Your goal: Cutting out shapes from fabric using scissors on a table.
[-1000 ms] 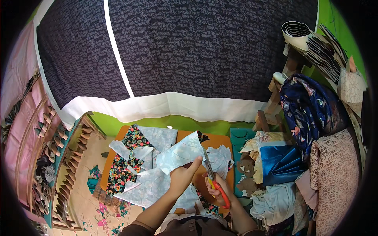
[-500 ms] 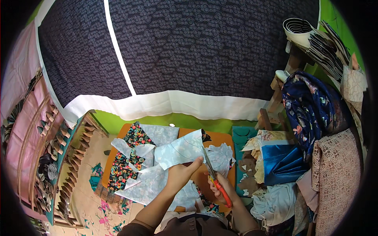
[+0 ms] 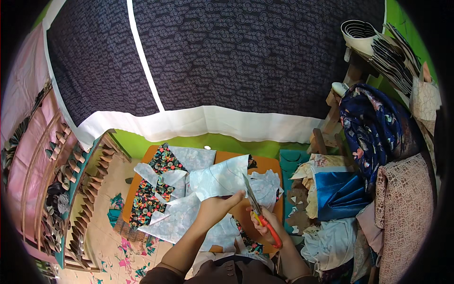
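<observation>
My left hand grips a pale blue fabric piece by its lower edge, thumb on top, holding it above an orange-brown table. A faint curved line runs across this piece. In my right hand is a pair of scissors with red and yellow handles. Their blades point up and away, along the right edge of the held fabric. Whether the blades have cloth between them cannot be made out. Beneath lie more pale blue pieces and black floral fabric. A crumpled pale scrap rests right of the blades.
Wooden racks with rows of shoe-shaped pieces stand at the left. Colourful scraps litter the floor. Folded blue satin, a bundled white cloth and a pinkish lace cloth are piled at the right. A dark patterned curtain hangs ahead.
The held fabric and both hands have shifted slightly to the right in the picture. The scissors still lie along the fabric's right edge, and both grips are unchanged.
</observation>
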Motion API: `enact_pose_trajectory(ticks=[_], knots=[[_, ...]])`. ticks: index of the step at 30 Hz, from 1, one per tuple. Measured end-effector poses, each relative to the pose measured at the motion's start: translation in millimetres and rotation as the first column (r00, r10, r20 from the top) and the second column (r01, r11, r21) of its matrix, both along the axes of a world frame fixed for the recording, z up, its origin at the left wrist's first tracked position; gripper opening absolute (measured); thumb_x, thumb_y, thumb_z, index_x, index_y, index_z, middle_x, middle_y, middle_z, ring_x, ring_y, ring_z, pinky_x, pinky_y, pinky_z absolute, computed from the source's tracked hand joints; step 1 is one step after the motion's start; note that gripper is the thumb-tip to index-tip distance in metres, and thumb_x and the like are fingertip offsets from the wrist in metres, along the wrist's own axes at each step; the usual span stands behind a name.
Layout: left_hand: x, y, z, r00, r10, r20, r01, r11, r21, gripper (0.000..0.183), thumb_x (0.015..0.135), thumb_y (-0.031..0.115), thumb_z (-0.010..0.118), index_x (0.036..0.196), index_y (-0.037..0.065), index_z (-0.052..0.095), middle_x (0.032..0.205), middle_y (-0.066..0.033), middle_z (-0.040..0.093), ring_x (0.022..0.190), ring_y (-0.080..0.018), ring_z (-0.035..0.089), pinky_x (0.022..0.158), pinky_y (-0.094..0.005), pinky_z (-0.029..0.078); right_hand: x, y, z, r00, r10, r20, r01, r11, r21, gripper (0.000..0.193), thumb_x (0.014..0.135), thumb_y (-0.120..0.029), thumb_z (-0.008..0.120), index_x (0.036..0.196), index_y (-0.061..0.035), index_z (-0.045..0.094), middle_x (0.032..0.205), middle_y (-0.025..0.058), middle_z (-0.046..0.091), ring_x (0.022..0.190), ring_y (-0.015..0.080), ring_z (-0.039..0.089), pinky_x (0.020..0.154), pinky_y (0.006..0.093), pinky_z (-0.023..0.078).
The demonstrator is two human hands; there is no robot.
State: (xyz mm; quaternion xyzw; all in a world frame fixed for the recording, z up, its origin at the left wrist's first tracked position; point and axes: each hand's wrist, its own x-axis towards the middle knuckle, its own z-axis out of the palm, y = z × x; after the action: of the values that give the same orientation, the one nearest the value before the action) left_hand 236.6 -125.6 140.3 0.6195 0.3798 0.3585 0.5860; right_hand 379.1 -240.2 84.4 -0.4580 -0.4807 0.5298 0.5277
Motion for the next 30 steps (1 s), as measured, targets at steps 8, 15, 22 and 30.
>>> enact_pose_trajectory(ticks=[8,15,22,30], knots=[[-4.2,-1.2,4.4,0.99,-0.124,-0.073,0.128,0.99,0.05,0.03,0.071,0.012,0.066,0.093,-0.002,0.052,0.079,-0.0044,0.057,0.07,-0.0116,0.054,0.061,-0.024,0.045,0.7,-0.7,-0.3,1.0,-0.011,-0.01,0.01,0.998,-0.066,0.07,0.069,-0.056,0.057,0.109,-0.0007,0.043,0.066,-0.0032,0.038,0.056,0.0046,0.038,0.052,0.0189,0.033],[-9.4,0.0,11.3,0.983,-0.131,-0.13,0.136,0.99,0.036,0.032,0.073,0.024,0.064,0.092,-0.001,0.057,0.083,-0.0078,0.06,0.074,-0.0144,0.055,0.066,-0.0265,0.044,6.6,-2.3,-5.7,0.976,-0.069,0.207,0.055,0.996,0.074,0.074,0.068,-0.066,0.049,0.104,-0.0004,0.047,0.063,-0.0023,0.042,0.055,0.0068,0.041,0.051,0.0215,0.034],[-0.9,3.1,-4.0,0.998,0.02,0.065,-0.028,0.993,0.118,0.032,0.073,0.021,0.065,0.095,-0.001,0.054,0.085,-0.007,0.058,0.075,-0.0147,0.055,0.069,-0.0264,0.044,4.1,-1.5,-9.3,0.983,-0.063,0.174,0.054,0.997,0.059,0.072,0.067,-0.066,0.049,0.098,-0.0005,0.047,0.063,-0.0009,0.043,0.054,0.0084,0.043,0.051,0.0223,0.035],[0.5,3.6,-4.5,0.999,0.021,0.032,-0.027,0.978,0.208,0.032,0.073,0.021,0.065,0.093,-0.001,0.053,0.083,-0.008,0.057,0.075,-0.0156,0.054,0.067,-0.0272,0.043,7.4,-0.6,-16.1,0.967,-0.049,0.251,0.057,0.998,-0.023,0.075,0.065,-0.066,0.051,0.099,0.0003,0.044,0.061,0.0004,0.041,0.053,0.009,0.042,0.049,0.0232,0.034]])
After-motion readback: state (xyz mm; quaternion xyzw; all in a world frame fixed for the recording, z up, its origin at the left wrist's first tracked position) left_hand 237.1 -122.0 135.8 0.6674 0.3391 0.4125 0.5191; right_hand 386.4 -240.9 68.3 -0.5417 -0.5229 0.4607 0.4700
